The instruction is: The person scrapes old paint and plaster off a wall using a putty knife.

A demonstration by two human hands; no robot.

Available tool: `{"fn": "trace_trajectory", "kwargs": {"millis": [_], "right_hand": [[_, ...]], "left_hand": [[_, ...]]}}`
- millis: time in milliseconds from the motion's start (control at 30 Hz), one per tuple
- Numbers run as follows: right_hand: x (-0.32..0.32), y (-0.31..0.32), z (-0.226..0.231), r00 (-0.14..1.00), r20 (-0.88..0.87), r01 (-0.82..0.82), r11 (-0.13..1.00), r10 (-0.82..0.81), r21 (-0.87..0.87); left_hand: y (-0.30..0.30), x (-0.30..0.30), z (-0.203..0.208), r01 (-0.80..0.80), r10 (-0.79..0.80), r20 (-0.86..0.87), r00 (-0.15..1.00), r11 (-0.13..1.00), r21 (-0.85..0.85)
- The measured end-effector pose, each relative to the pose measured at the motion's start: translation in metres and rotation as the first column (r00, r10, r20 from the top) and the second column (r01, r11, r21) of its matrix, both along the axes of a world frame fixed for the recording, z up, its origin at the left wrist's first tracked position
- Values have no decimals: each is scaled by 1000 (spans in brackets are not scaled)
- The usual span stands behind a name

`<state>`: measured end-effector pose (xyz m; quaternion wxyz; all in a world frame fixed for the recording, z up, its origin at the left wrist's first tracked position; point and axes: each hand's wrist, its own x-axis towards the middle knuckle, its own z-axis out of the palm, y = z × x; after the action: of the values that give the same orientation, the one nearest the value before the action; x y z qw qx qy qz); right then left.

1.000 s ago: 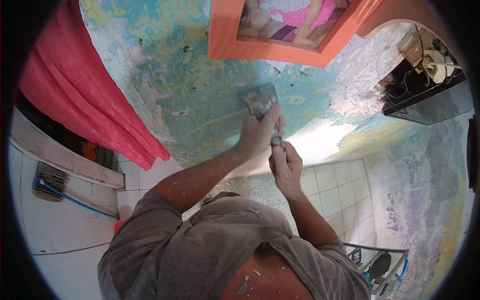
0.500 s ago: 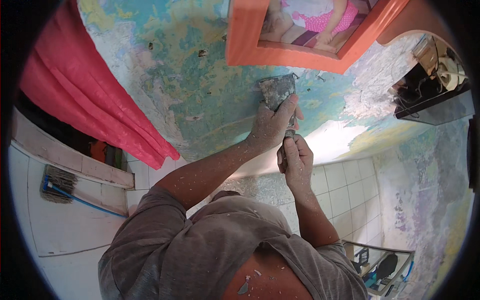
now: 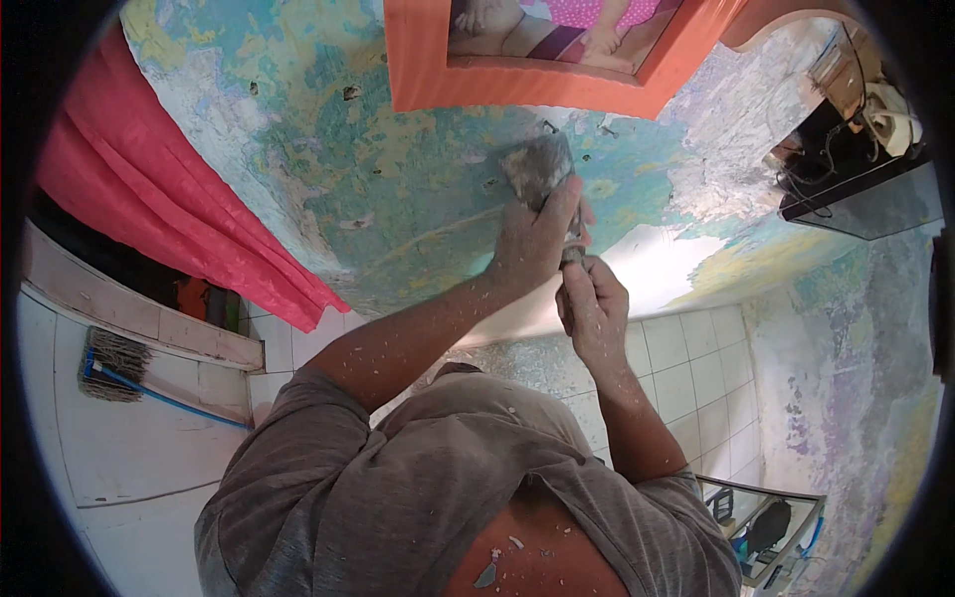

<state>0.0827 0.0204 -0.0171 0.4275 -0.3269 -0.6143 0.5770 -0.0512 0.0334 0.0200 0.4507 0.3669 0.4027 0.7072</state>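
Observation:
Both hands are closed on one paint scraper (image 3: 538, 167), a tool with a broad, worn grey blade. My left hand (image 3: 537, 234) grips it just behind the blade, with the thumb pointing up along it. Lower down, my right hand (image 3: 597, 308) wraps the handle's end. The blade lies against or very close to a wall (image 3: 418, 184) of patchy green, blue and yellow paint; contact cannot be made out for sure. Above the blade hangs an orange picture frame (image 3: 537, 88), with small nails in the wall below it. Pale flakes dot my forearms and grey shirt.
A pink curtain (image 3: 189, 189) hangs at the left. Below it, a brush with a blue handle (image 3: 149, 383) lies on the white surface. A dark shelf with cables (image 3: 865, 189) juts out at the right, and a glass-topped stand (image 3: 766, 527) is at the lower right.
The view has shifted, so the frame and wall sit further left. The scraper blade has moved slightly relative to the nails, to their lower left, and looks blurred. Both hands keep their hold.

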Motion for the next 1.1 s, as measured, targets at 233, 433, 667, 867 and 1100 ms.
{"fn": "trace_trajectory", "kwargs": {"millis": [233,433,667,867,1100], "right_hand": [[3,17,23,993,117,-17,990,1,137],[39,14,26,966,257,-35,996,13,81],[47,35,62,919,390,-27,975,-62,218],[52,46,72,880,469,-11,982,-81,189],[72,42,50,936,349,-20,983,-46,182]], "left_hand": [[6,-2,11,-14,16,-28,999,998,56],[6,23,-12,7,-9,17,1000,992,123],[19,24,6,27,-34,61,998,993,119],[20,29,18,15,-23,95,995,996,86],[34,49,-10,-76,60,102,993,984,163]]}}
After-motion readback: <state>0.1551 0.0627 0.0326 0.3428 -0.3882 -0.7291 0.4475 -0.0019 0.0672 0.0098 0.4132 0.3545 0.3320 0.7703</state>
